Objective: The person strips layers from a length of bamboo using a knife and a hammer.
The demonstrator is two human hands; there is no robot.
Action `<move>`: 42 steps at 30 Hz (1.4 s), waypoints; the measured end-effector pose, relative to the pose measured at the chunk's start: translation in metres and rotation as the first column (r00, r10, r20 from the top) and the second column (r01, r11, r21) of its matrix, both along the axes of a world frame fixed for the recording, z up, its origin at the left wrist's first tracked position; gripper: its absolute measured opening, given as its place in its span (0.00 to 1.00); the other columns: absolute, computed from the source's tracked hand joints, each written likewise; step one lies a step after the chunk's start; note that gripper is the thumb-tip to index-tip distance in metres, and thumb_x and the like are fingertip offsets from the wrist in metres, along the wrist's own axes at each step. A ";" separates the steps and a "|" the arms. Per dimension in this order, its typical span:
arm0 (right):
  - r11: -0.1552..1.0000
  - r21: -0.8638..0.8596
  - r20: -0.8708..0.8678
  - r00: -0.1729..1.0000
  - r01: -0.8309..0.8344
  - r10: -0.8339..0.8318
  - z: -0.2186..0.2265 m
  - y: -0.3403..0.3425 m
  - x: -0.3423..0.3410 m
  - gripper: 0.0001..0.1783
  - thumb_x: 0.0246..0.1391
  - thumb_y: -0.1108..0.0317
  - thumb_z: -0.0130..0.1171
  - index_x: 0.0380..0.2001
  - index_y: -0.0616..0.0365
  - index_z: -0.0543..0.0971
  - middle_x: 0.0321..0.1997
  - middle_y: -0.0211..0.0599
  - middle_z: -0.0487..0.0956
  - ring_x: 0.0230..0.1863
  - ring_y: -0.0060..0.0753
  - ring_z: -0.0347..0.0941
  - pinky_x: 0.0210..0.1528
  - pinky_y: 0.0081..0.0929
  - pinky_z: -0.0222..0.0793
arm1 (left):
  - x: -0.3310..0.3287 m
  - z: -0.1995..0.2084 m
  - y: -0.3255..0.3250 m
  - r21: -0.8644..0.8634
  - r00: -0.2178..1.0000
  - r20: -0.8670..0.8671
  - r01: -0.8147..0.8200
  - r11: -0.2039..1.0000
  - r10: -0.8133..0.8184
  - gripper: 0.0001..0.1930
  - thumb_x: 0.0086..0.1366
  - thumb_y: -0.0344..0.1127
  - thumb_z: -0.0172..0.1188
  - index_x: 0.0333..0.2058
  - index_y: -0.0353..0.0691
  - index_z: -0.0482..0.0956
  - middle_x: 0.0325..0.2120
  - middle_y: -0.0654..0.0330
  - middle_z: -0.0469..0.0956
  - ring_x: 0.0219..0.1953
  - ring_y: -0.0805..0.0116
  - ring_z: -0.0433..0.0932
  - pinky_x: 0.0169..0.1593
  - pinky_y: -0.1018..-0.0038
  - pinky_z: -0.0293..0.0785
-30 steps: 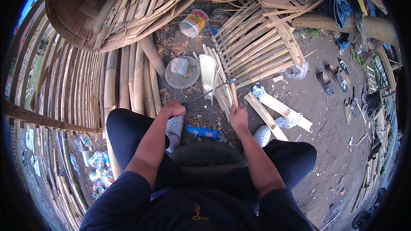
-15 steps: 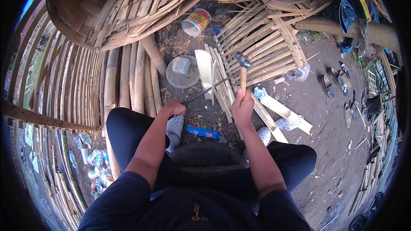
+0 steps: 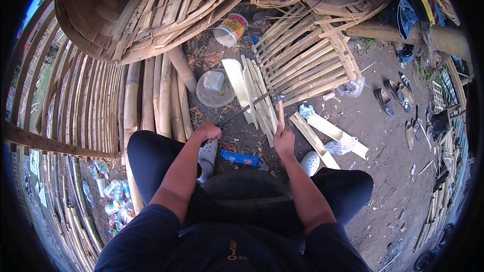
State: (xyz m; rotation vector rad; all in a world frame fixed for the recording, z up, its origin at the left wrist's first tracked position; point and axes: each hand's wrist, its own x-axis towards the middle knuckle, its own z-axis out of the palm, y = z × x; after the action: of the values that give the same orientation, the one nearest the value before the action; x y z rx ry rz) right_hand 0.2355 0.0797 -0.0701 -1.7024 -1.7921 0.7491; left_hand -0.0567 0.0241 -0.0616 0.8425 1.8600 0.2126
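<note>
My left hand [image 3: 208, 131] is closed round the handle of a long, dark-bladed machete [image 3: 237, 114], which points away and to the right. The blade lies across several pale split bamboo strips [image 3: 260, 98]. In my right hand [image 3: 284, 142] is a hammer [image 3: 281, 113], gripped by its wooden handle. Its metal head is down beside the far end of the blade; whether they touch, I cannot tell. A wide, pale curved piece of bamboo [image 3: 233, 78] lies left of the strips.
A slatted bamboo panel [image 3: 307, 60] lies ahead. Left of the strips, a stone block [image 3: 214, 81] rests on a round lid [image 3: 207, 98]. Thick bamboo poles [image 3: 164, 95] stand at left, woven baskets [image 3: 151, 15] hang over the top, and a blue packet [image 3: 239, 158] lies between my feet.
The hammer has come down from a raised position to beside the blade's tip, and my right hand has lowered toward me. The curved bamboo piece and strips have shifted slightly left.
</note>
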 end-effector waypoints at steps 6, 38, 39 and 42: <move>0.997 0.011 0.048 0.996 -0.077 0.076 0.006 -0.003 -0.008 0.26 0.64 0.55 0.46 0.25 0.70 0.76 0.21 0.64 0.75 0.28 0.66 0.75 0.32 0.55 0.70 | 0.007 0.016 0.008 -0.064 0.944 -0.244 0.215 0.975 -0.224 0.13 0.40 0.36 0.62 0.21 0.28 0.79 0.19 0.47 0.79 0.25 0.57 0.80 0.34 0.66 0.75; 0.976 -0.118 0.090 0.977 -0.184 0.196 -0.015 -0.036 -0.002 0.27 0.63 0.52 0.46 0.26 0.70 0.75 0.23 0.66 0.75 0.30 0.68 0.74 0.34 0.55 0.70 | -0.008 0.026 -0.022 -0.100 0.932 -0.274 0.217 0.971 -0.237 0.17 0.41 0.35 0.66 0.28 0.27 0.80 0.22 0.48 0.80 0.26 0.57 0.81 0.33 0.66 0.75; 0.972 -0.134 0.107 0.973 -0.191 0.206 -0.014 -0.036 -0.004 0.28 0.64 0.51 0.45 0.27 0.70 0.75 0.24 0.65 0.76 0.30 0.68 0.75 0.35 0.55 0.71 | -0.009 0.027 -0.023 -0.093 0.936 -0.271 0.205 0.974 -0.223 0.16 0.41 0.35 0.65 0.27 0.27 0.80 0.21 0.48 0.80 0.26 0.57 0.81 0.32 0.66 0.75; 0.968 -0.167 0.133 0.968 -0.189 0.212 -0.017 -0.034 -0.001 0.29 0.64 0.48 0.44 0.28 0.68 0.76 0.25 0.64 0.77 0.32 0.66 0.76 0.37 0.54 0.72 | -0.005 0.031 -0.021 -0.079 0.941 -0.267 0.192 0.978 -0.207 0.15 0.41 0.35 0.65 0.26 0.27 0.80 0.20 0.48 0.79 0.24 0.58 0.80 0.31 0.66 0.74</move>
State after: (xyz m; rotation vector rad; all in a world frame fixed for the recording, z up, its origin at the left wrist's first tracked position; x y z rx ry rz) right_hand 0.2344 0.0457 -0.0872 -1.7307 -2.0826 0.8847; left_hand -0.0617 0.0034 -0.0310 1.0598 2.0083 -0.0847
